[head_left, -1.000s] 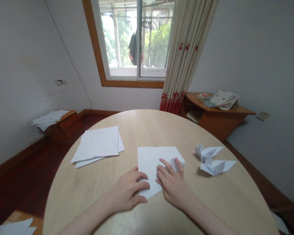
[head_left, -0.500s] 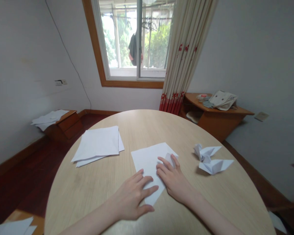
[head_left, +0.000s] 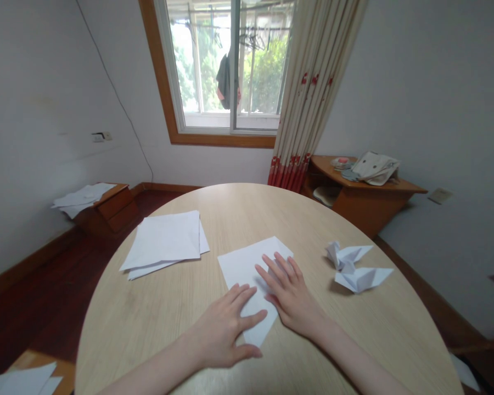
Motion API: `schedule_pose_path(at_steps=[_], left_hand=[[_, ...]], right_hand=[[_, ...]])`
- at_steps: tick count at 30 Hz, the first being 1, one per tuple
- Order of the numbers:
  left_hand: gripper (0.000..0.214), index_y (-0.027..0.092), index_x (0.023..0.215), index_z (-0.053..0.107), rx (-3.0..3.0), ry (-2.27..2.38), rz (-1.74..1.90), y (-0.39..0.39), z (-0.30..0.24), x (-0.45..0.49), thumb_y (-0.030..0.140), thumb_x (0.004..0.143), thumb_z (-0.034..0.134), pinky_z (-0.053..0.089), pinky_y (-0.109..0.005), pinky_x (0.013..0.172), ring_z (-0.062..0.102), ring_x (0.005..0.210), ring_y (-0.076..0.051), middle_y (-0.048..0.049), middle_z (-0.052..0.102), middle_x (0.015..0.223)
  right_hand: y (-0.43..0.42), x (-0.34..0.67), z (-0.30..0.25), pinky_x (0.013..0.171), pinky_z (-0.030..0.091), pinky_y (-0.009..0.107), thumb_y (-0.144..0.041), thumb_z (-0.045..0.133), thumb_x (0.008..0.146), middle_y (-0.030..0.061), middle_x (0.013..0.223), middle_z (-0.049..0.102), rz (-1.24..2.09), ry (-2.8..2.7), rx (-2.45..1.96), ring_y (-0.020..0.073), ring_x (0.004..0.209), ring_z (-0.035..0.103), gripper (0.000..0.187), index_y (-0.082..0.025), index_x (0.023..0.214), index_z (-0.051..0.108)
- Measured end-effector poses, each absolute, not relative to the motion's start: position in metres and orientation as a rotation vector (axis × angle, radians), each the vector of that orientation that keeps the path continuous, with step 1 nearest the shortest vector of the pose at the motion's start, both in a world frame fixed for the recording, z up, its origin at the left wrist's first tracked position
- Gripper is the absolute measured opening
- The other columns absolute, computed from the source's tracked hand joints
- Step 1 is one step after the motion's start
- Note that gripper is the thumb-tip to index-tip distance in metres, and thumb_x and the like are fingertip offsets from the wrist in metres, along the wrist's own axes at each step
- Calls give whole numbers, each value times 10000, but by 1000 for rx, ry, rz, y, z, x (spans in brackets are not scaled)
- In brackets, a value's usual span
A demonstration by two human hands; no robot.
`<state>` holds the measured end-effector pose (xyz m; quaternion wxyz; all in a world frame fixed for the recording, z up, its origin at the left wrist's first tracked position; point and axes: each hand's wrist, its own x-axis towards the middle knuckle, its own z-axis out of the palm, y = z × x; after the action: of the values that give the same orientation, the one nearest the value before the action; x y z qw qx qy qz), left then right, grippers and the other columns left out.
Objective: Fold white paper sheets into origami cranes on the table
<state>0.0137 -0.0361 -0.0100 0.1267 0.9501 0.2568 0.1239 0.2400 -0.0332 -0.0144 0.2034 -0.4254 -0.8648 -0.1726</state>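
Note:
A white sheet of paper [head_left: 242, 263] lies on the round wooden table [head_left: 271, 214] in front of me, turned at an angle. My left hand [head_left: 224, 329] rests flat on its near corner with the fingers spread. My right hand [head_left: 290, 291] lies flat on the sheet's right side, fingers stretched out towards the far edge. Neither hand holds anything. Part of the sheet is hidden under both hands.
A stack of white sheets [head_left: 164, 244] lies to the left on the table. Two folded paper figures [head_left: 356, 266] sit to the right. A low wooden cabinet [head_left: 107, 206] with papers stands at the left, a wooden desk [head_left: 362, 195] at the right, a window behind.
The sheet has turned and slid slightly left. My right hand let go of the lifted right corner and now lies flat on it. My left hand spread its fingers over the near corner.

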Motion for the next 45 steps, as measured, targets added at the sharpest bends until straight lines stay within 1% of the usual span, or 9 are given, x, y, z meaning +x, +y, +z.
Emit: schedule_pose_path(at_steps=[5, 8, 13, 22, 30, 36, 40, 43, 45], left_hand=[[561, 281, 1325, 507, 2840, 813, 425, -37, -16, 16, 590, 856, 535, 310, -576, 1048, 431, 1252, -335, -152, 465, 1375], [451, 270, 1303, 525, 2911, 860, 444, -38, -16, 19, 508, 922, 482, 323, -554, 1049, 484, 1193, -297, -127, 522, 1309], [475, 247, 1333, 479, 2938, 867, 378, -35, -11, 21, 494, 928, 483, 299, -548, 1059, 505, 1141, -280, -111, 541, 1264], [544, 201, 1351, 437, 2925, 861, 340, -33, -8, 20, 492, 901, 528, 286, -500, 1065, 501, 1087, -279, -106, 544, 1210], [517, 192, 1294, 480, 2918, 967, 241, -34, 0, 19, 504, 885, 545, 440, -444, 862, 512, 972, -286, -112, 560, 1153], [531, 183, 1288, 481, 2904, 977, 215, -32, 1, 17, 510, 876, 558, 454, -437, 841, 498, 981, -292, -111, 542, 1202], [530, 180, 1288, 481, 2901, 978, 207, -32, 1, 18, 510, 880, 553, 452, -437, 850, 491, 1001, -295, -107, 532, 1239], [522, 189, 1286, 483, 2907, 980, 211, -32, 1, 18, 514, 883, 546, 445, -431, 852, 489, 1003, -292, -102, 532, 1247], [519, 206, 1288, 480, 2914, 977, 228, -31, 0, 17, 520, 881, 546, 430, -429, 868, 488, 1004, -287, -93, 532, 1250]], right_hand=[[-29, 243, -29, 1082, 235, 563, -274, 439, 925, 166, 1550, 119, -302, -2220, -1322, 324, 1421, 50, 746, -164, 1500, -24], [-26, 244, -34, 1080, 254, 550, -340, 456, 919, 164, 1557, 67, -112, -2152, -1381, 317, 1419, 83, 819, -189, 1488, -114], [-25, 246, -37, 1092, 249, 518, -348, 482, 902, 139, 1565, 48, 38, -2138, -1461, 298, 1422, 95, 871, -223, 1476, -162], [-24, 244, -39, 1068, 259, 544, -372, 460, 911, 150, 1560, 82, 20, -2133, -1522, 324, 1411, 139, 866, -242, 1466, -192], [-24, 242, -41, 1068, 273, 519, -405, 421, 933, 167, 1548, 150, -152, -2177, -1524, 300, 1406, 176, 819, -204, 1479, -157], [-22, 249, -34, 1066, 292, 515, -421, 422, 938, 187, 1507, 257, -290, -2219, -1464, 309, 1385, 236, 775, -181, 1495, -60], [-24, 252, -28, 1007, 383, 484, -405, 437, 940, 180, 1454, 344, -327, -2237, -1430, 307, 1337, 329, 610, -181, 1454, 197], [-26, 252, -23, 881, 468, 434, -400, 482, 928, 167, 1255, 527, -338, -2255, -1432, 296, 1170, 501, 335, -181, 1180, 504], [-28, 252, -21, 747, 485, 376, -397, 507, 922, 133, 1024, 614, -384, -2296, -1464, 267, 955, 592, 231, -177, 934, 575]])
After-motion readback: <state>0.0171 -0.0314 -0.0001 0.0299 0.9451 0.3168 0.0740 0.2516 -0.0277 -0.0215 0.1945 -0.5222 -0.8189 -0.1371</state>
